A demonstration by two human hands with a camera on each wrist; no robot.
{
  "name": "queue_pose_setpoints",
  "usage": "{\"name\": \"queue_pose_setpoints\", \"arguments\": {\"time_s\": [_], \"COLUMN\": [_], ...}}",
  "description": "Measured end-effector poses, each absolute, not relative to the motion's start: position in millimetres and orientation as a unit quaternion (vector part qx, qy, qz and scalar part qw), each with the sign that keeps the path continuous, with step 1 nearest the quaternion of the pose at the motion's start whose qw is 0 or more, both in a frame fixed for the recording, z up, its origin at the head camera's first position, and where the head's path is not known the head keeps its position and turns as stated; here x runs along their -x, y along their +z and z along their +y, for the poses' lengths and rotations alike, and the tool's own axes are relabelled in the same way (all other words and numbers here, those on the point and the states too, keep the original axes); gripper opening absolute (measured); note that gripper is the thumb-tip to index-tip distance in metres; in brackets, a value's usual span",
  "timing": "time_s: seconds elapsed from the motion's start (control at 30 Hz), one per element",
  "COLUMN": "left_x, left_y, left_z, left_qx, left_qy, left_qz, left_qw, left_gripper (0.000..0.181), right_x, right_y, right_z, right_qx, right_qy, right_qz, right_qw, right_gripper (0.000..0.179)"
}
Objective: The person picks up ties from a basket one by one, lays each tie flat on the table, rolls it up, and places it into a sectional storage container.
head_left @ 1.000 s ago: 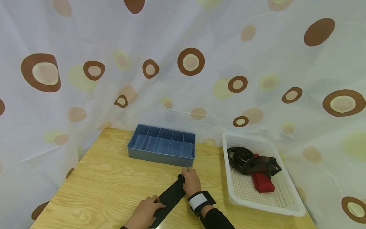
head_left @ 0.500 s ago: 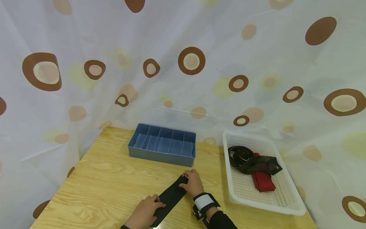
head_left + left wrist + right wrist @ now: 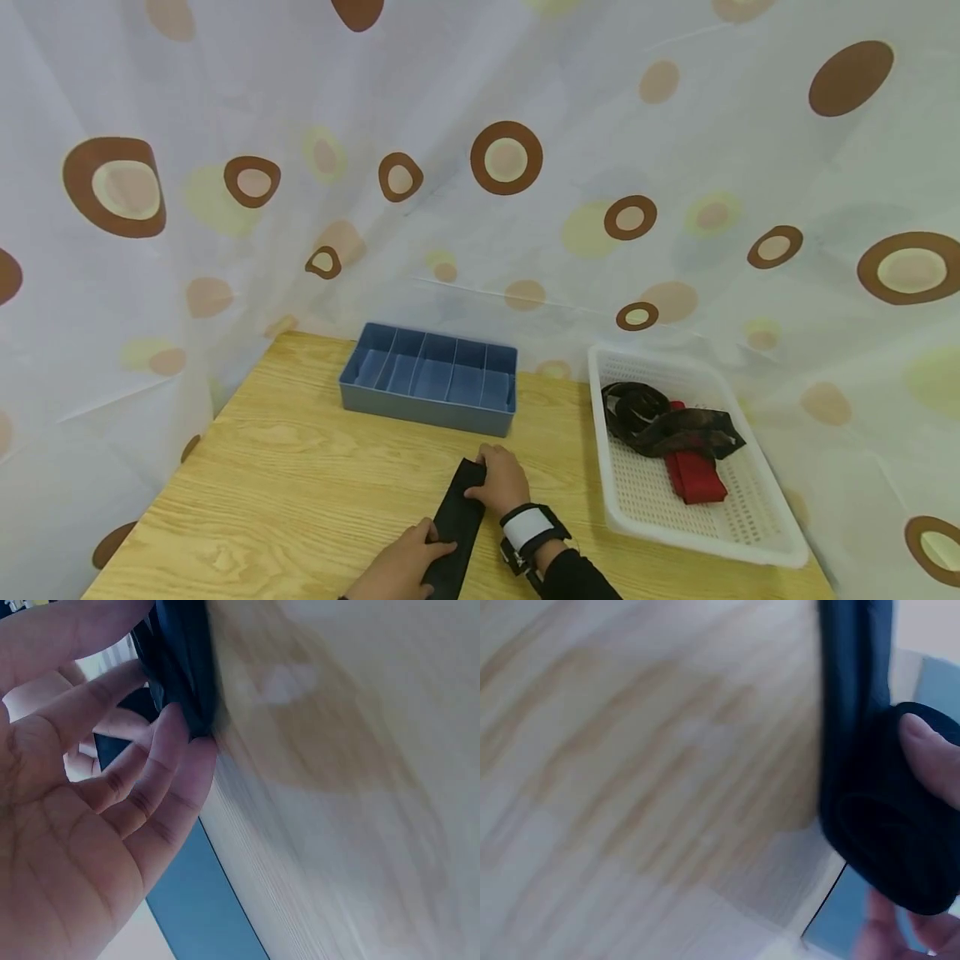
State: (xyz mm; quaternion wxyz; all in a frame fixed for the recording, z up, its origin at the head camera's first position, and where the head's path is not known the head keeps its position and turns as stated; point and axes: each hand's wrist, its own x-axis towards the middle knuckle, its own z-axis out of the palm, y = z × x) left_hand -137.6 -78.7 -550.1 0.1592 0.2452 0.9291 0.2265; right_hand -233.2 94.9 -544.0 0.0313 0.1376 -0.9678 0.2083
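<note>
A long black cloth strip [image 3: 459, 518] lies on the table, running up and away between both hands. Its far end is turned over into a loose roll [image 3: 889, 832], which shows in the right wrist view. My right hand [image 3: 504, 483] pinches that roll, thumb on the near side and fingers beyond it. Lower down the strip, my left hand [image 3: 401, 565] holds its edges between thumb and fingers. In the left wrist view, the left fingertips [image 3: 196, 761] press against the cloth's edge. The strip's near end runs out of the head view at the bottom.
Behind the hands stands a blue-grey box [image 3: 427, 410] divided into compartments. A white plastic basket [image 3: 622, 500] on the right holds a dark patterned strip [image 3: 686, 432] and a folded red cloth [image 3: 697, 479]. A spotted curtain [image 3: 450, 100] hangs behind the wooden table [image 3: 300, 467].
The strip has swung to lie more nearly straight away from me, its far end shifting left. My left hand has moved right and slightly nearer; my right hand has changed its hold at the far end.
</note>
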Motion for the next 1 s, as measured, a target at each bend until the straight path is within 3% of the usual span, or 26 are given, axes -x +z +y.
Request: {"name": "queue_pose_setpoints", "arguments": {"time_s": [0.17, 0.27, 0.53, 0.67, 0.9, 1.0], "left_x": [137, 137, 136, 136, 135, 134], "left_y": [-553, -554, -556, -555, -549, -548], "left_z": [-70, -67, -69, -71, -69, -68], "left_qx": [-0.243, -0.238, -0.239, -0.245, -0.241, -0.234], "left_qy": [0.221, 0.217, 0.219, 0.212, 0.194, 0.194], "left_qz": [0.931, 0.934, 0.93, 0.931, 0.933, 0.932], "left_qw": [0.157, 0.156, 0.171, 0.17, 0.185, 0.198], "left_gripper": [0.053, 0.052, 0.051, 0.053, 0.055, 0.053], "right_x": [225, 219, 203, 201, 215, 220], "right_y": [-549, -550, -534, -528, -525, -526], "right_z": [91, 92, 104, 107, 107, 106], "right_qx": [-0.228, -0.281, -0.321, -0.306, -0.217, -0.189], "right_qy": [0.113, 0.097, 0.168, 0.199, 0.241, 0.25], "right_qz": [-0.957, -0.943, -0.932, -0.93, -0.937, -0.933], "right_qw": [0.139, 0.149, -0.005, -0.05, -0.131, -0.176], "right_gripper": [0.042, 0.041, 0.013, 0.005, 0.046, 0.05]}}
